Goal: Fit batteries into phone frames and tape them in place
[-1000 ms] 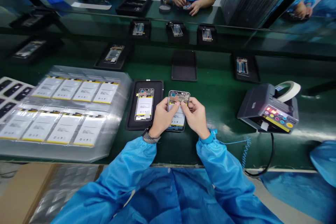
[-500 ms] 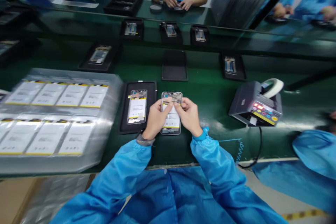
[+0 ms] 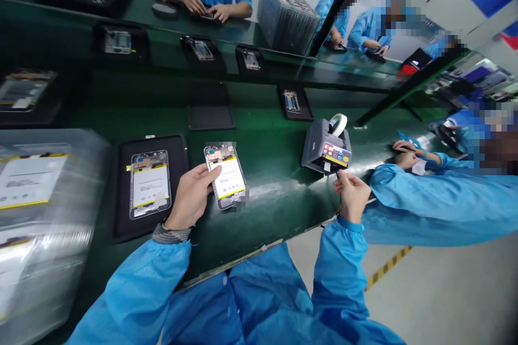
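Gripping the open phone (image 3: pixel 225 175) by its near left edge, the left hand (image 3: pixel 190 197) holds it flat on the green bench (image 3: pixel 279 188), bare surface lying to its right. Just left sits a black tray (image 3: pixel 121 215) carrying another phone. Well right, near the bench's front edge, the right hand (image 3: pixel 353 194) pinches something too small to identify below the tape dispenser (image 3: pixel 326 146).

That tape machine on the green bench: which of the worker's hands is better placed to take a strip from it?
Probably the right hand: it is right at the front of the tape machine, fingers pinched by its outlet. The left hand is busy holding the open phone further along the bench.
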### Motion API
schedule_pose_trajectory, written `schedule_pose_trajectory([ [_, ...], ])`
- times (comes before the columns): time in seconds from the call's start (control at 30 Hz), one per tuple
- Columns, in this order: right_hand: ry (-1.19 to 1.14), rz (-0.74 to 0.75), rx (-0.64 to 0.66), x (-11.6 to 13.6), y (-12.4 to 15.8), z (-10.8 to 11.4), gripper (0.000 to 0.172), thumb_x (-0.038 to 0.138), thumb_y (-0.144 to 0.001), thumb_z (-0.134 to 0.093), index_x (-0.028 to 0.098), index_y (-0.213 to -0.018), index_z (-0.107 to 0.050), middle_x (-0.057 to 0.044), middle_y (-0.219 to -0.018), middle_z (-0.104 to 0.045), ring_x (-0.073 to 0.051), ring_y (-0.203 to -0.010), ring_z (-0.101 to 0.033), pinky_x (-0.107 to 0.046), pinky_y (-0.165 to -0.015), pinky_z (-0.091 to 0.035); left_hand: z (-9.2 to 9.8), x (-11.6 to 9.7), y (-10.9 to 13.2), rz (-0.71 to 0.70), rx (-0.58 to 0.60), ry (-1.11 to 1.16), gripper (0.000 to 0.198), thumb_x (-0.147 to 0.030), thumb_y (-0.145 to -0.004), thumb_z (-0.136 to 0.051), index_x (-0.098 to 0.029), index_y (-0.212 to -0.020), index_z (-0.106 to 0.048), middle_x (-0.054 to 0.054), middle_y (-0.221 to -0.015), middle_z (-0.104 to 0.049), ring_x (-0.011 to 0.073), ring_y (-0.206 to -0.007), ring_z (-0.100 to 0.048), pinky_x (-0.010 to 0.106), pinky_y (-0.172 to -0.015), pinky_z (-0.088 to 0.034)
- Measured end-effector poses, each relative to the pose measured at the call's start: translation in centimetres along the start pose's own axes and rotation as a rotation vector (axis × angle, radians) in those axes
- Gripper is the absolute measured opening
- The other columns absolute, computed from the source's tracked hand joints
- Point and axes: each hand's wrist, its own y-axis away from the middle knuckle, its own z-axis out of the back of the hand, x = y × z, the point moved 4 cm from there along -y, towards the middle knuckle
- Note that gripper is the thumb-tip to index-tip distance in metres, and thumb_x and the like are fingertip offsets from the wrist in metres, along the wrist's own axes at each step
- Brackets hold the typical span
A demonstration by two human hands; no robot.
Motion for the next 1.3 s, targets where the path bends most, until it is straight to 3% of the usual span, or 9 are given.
schedule_pose_trajectory([
  [0.13, 0.0, -0.068, 0.106, -0.2, -1.0, -1.6, 0.045, 0.056, -0.059, -0.088, 0.017, -0.062, -0.068, -0.007, -0.055, -0.065, -0.016, -0.044, -0.054, -0.028, -0.042, -0.039, 0.0, 0.1, -0.1, -0.013, -0.006, -0.019, 0.057, -0.041, -0.059, -0.095, -0.012, -0.104, -0.075, 0.013, -0.105, -0.078, 0.0286, -0.096, -0.075, 0.031, -0.074, -0.062],
  [0.37, 0.006, -0.078, 0.132, -0.3, -0.9, -3.0, 0.04, 0.053, -0.058, -0.088, 0.017, -0.061, -0.069, -0.01, -0.057, -0.068, -0.018, -0.043, -0.056, -0.029, -0.04, -0.042, 0.1, -0.1, -0.3, -0.052, 0.0, -0.018, 0.061, -0.043, -0.059, -0.094, -0.012, -0.108, -0.074, 0.014, -0.108, -0.078, 0.0278, -0.097, -0.074, 0.031, -0.075, -0.059],
  [0.67, -0.035, -0.041, 0.066, 0.0, -0.7, -2.4, 0.034, 0.043, -0.058, -0.089, 0.017, -0.058, -0.066, 0.0, -0.047, -0.056, -0.014, -0.042, -0.052, -0.027, -0.043, -0.045, -0.3, -0.3, 0.1, -0.053, 0.067, 0.012, 0.059, -0.041, -0.06, -0.094, -0.011, -0.106, -0.074, 0.015, -0.109, -0.078, 0.0272, -0.095, -0.074, 0.034, -0.078, -0.06],
  [0.73, -0.058, -0.025, 0.134, 0.5, 0.9, -3.0, 0.031, 0.041, -0.059, -0.089, 0.016, -0.063, -0.07, 0.0, -0.049, -0.058, -0.013, -0.044, -0.052, -0.026, -0.045, -0.045, -0.4, -0.3, 0.2, -0.062, 0.079, 0.011, 0.059, -0.041, -0.061, -0.094, -0.011, -0.107, -0.074, 0.015, -0.11, -0.077, 0.0273, -0.096, -0.074, 0.035, -0.078, -0.06],
  [0.8, -0.058, -0.007, 0.296, 1.2, 3.9, -4.6, 0.031, 0.042, -0.064, -0.087, 0.015, -0.071, -0.074, 0.0, -0.052, -0.061, -0.014, -0.045, -0.054, -0.026, -0.047, -0.046, -0.5, -0.3, 0.3, -0.073, 0.093, 0.013, 0.058, -0.041, -0.061, -0.095, -0.011, -0.107, -0.074, 0.015, -0.11, -0.077, 0.0277, -0.096, -0.074, 0.034, -0.078, -0.06],
  [0.97, -0.029, 0.024, 0.727, 2.5, 13.2, -10.9, 0.035, 0.052, -0.079, -0.081, 0.017, -0.08, -0.077, -0.002, -0.057, -0.066, -0.016, -0.051, -0.06, -0.028, -0.054, -0.05, -0.6, -0.2, 0.4, -0.108, 0.141, 0.015, 0.056, -0.042, -0.064, -0.094, -0.013, -0.108, -0.075, 0.014, -0.112, -0.077, 0.0292, -0.099, -0.074, 0.036, -0.08, -0.061],
  [1.1, -0.083, 0.052, 0.805, 2.7, 16.2, -14.1, 0.035, 0.053, -0.079, -0.081, 0.018, -0.08, -0.076, -0.002, -0.057, -0.066, -0.016, -0.051, -0.059, -0.027, -0.053, -0.047, -0.6, -0.2, 0.3, -0.143, 0.16, 0.027, 0.054, -0.041, -0.067, -0.093, -0.014, -0.11, -0.074, 0.013, -0.113, -0.077, 0.0287, -0.099, -0.074, 0.036, -0.08, -0.061],
  [1.3, -0.047, 0.07, 0.809, 2.2, 16.4, -15.2, 0.034, 0.051, -0.079, -0.079, 0.018, -0.08, -0.076, -0.003, -0.06, -0.067, -0.016, -0.052, -0.057, -0.028, -0.053, -0.046, -0.6, -0.5, 0.5, -0.165, 0.161, 0.035, 0.053, -0.042, -0.069, -0.092, -0.014, -0.11, -0.073, 0.014, -0.115, -0.077, 0.0295, -0.101, -0.074, 0.035, -0.077, -0.061],
])
